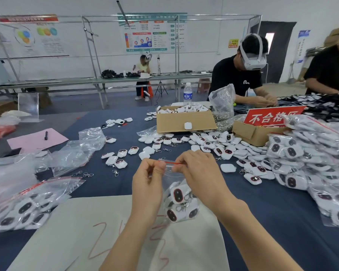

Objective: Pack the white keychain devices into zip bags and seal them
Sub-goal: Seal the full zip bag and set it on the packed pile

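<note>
2 hands [147, 178] [196, 173] @ zip bag [171, 181] top

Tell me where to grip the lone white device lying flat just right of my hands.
Come from above and pinch the lone device across its near and far edges. It lies flat, blank side up, on the blue cloth, with bare cloth beside both edges for fingertips.

We see a dark blue cloth-covered bench [110, 184] carrying a white sheet scrawled in red [82, 227], a pink paper [33, 140] with what may be a black marker [46, 135], a brown cardboard box [176, 122], scattered white keychain devices [226, 153], empty clear zip bags [74, 155] and heaped filled bags [311, 153].
</note>
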A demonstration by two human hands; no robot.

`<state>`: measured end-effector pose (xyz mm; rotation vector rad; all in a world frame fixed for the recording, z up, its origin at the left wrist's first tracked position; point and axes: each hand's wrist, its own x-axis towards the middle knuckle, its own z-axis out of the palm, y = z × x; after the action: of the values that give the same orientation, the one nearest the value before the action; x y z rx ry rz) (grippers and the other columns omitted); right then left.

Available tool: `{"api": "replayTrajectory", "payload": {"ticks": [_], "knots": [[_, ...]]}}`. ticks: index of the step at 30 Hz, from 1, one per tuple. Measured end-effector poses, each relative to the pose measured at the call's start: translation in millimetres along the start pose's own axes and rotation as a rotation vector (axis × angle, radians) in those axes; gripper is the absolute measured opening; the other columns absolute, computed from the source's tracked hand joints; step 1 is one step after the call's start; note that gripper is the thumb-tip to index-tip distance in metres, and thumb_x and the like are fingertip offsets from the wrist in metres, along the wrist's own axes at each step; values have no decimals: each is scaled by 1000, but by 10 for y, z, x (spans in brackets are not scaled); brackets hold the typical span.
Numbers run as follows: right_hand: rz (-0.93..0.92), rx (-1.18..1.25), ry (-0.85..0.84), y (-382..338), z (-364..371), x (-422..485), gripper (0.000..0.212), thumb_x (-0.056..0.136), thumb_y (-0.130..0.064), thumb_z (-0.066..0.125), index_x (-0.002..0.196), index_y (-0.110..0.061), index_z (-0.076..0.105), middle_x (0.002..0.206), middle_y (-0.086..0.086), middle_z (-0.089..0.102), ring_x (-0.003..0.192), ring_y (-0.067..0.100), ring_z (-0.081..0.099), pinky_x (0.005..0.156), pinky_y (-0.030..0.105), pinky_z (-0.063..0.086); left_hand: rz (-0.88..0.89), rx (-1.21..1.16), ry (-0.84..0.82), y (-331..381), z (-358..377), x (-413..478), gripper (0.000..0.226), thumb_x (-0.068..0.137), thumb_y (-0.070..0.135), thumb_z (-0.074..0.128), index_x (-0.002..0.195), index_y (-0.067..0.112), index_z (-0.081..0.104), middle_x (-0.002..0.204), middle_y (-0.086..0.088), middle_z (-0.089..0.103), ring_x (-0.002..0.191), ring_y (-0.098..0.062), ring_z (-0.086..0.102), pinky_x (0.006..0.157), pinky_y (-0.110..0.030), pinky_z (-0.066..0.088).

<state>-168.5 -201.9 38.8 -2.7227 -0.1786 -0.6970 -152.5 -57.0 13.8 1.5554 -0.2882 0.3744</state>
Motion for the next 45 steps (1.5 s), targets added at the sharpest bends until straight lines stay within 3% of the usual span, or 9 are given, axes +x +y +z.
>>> {"api": "replayTrajectory", "payload": {"ticks": [6,9,11,17,29,32,36,41,45], "knots": [[10,-73,28,19,34,-50,22,100,-15,55,116,-28,61,107,-10,63,103,18,53,86,28,24,2,11,50,-39,32,0,22,102,24,58,81,20,59,68,7,57,64,-8,46,58,-17,40],[3,-105,84,45,34,-73,14,100,-37,58,107,-29,66,101,-10,62,99,19,54,90,33,32,2,-2,73,-46,14,0,21,102,24,58,82,19,59,67,11,58,63,-6,46,58,-14,40],[76,-108,45,75,14,-77,42,93,-63,41,100,-29,65,96,-14,56,95,14,49,89,31,33,14,-5,76,-47,-12,-1,21,102,25,57,82,18,59,67,14,59,62,-3,47,59,-12,41],[15,-3,16,207,-61,-123,13,102,-31,55,107,-28,67,104,-12,63,102,15,52,83,26,24,5,-1,91,-67,-57,28,21,102,25,58,83,17,59,64,18,60,59,1,47,58,-9,40],[288,87,136,370,-79,-48,57,78,-76,47,67,-20,50,70,-6,52,71,14,46,63,31,32,-61,14,42,-200,-175,191,28,101,39,56,87,16,63,70,12,66,65,-2,58,68,-14,48],[478,477,55,398,74,-108,57,88,-74,43,88,-21,63,81,-9,63,78,11,57,65,30,40,-274,-24,53,-302,-231,252,39,103,49,49,94,15,67,84,9,75,79,-8,69,82,-27,53],[515,599,-299,328,444,-249,55,96,-66,45,120,-21,66,117,-7,72,112,12,64,99,34,48,-529,29,-48,-541,-179,136,42,106,43,45,94,4,59,85,-4,68,76,-18,62,73,-27,53],[479,536,-320,248,622,-231,36,94,-55,58,120,-30,63,105,-11,71,104,9,64,94,30,48,-481,39,-41,-618,-94,52,23,100,8,55,122,13,61,106,-6,73,77,-4,70,69,-19,55],[543,951,-262,220,678,-231,57,90,-29,75,135,-41,43,110,-7,64,93,-3,66,73,11,50,-412,-165,0,-585,29,-13,36,98,1,59,124,25,60,114,5,74,92,-8,74,72,-22,57]]}}
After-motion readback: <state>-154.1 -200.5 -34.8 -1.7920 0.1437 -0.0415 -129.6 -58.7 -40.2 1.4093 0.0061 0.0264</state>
